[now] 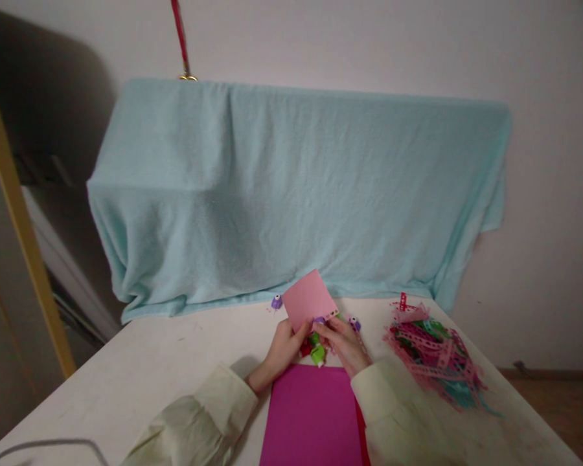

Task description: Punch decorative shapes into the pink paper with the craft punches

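Note:
A square of pink paper is held up in front of me, with a row of small punched holes along its lower right edge. My left hand pinches its lower left part between thumb and fingers. At the paper's lower edge, my right hand is closed around a small purple paper punch, partly hidden by the fingers. Below the hands lie a green punch and a red one. Two more purple punches rest nearby, one left of the paper and one beyond my right hand.
Magenta paper sheets lie on the white table close to me, with a red edge showing beneath. To the right is a tangled heap of punched paper strips. A light blue cloth hangs behind the table. A grey cable curves at lower left.

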Demonstrator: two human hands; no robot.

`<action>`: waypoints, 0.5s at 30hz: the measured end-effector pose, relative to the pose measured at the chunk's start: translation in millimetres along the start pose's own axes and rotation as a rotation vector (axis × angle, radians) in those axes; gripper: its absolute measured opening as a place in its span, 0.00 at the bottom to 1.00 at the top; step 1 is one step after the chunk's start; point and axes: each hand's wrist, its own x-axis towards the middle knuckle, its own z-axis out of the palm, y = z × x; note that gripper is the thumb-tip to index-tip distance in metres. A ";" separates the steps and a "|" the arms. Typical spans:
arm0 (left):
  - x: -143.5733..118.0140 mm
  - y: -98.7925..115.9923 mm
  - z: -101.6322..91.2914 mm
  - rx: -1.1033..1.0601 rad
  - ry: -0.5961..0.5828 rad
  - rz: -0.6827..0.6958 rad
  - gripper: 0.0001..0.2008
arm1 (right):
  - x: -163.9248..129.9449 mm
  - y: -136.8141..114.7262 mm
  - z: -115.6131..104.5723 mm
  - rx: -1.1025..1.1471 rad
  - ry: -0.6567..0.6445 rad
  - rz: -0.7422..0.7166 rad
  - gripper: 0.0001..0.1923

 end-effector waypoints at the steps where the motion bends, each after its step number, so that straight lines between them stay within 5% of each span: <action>1: -0.1 0.3 -0.1 0.003 0.003 0.006 0.25 | -0.3 -1.0 0.4 0.000 -0.002 -0.004 0.18; 15: -0.8 11.9 -3.6 0.016 0.130 0.072 0.25 | -1.7 -9.1 3.6 0.044 -0.067 -0.020 0.17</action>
